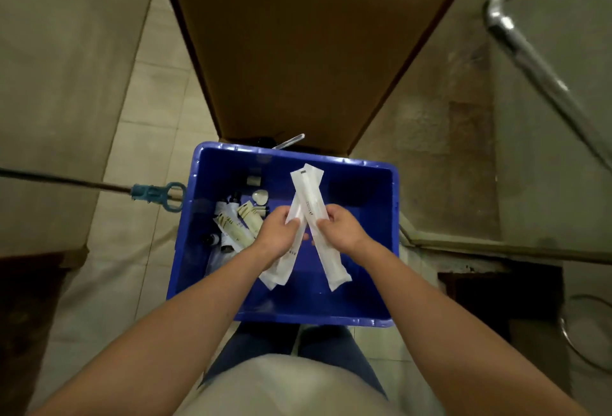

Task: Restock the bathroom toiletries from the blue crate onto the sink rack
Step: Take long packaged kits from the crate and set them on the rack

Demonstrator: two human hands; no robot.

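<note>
The blue crate [357, 318] sits on the tiled floor right in front of my legs. Above its middle I hold long white wrapped packets that cross like an X. My left hand [276, 238] grips the packet [281, 268] whose lower end points left and down. My right hand [342, 230] grips the other packet [331, 265], which runs from the upper left to the lower right. In the crate's left part lie cream tubes [236, 228], small dark bottles [235, 199] and a small white piece [260, 197]. The sink rack is out of sight.
A brown door [298, 45] stands open beyond the crate. A mop handle with a teal clip [155, 194] reaches in from the left, touching the crate's left rim. A chrome bar [530, 61] on a glass panel is at the right, and a metal ring [586, 333] lies at the lower right.
</note>
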